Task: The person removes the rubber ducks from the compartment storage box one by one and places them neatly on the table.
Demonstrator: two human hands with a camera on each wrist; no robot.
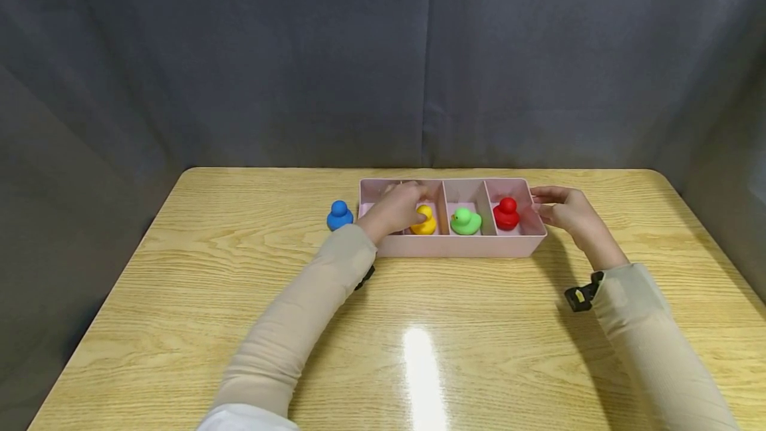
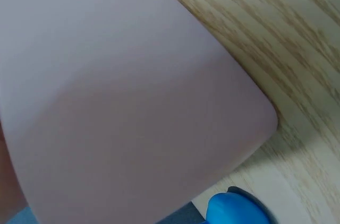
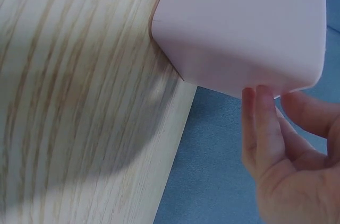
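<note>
Sorting ducks into pink tray (image 1: 453, 246). Left hand (image 1: 396, 210) inside left compartment, fingers on yellow duck (image 1: 426, 223); grip or release unclear. Right hand (image 1: 562, 211) steadying tray end, fingers relaxed. Blue duck (image 1: 339, 215) outside on table (image 1: 179, 298); likely next pick, needing the left hand freed.

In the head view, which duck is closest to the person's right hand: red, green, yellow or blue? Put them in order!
Measured from the right hand, which rests at the pink tray's right end:
1. Red duck, rightmost compartment.
2. Green duck, next compartment left.
3. Yellow duck, under the left hand.
4. Blue duck, on the table, left of the tray.
</note>
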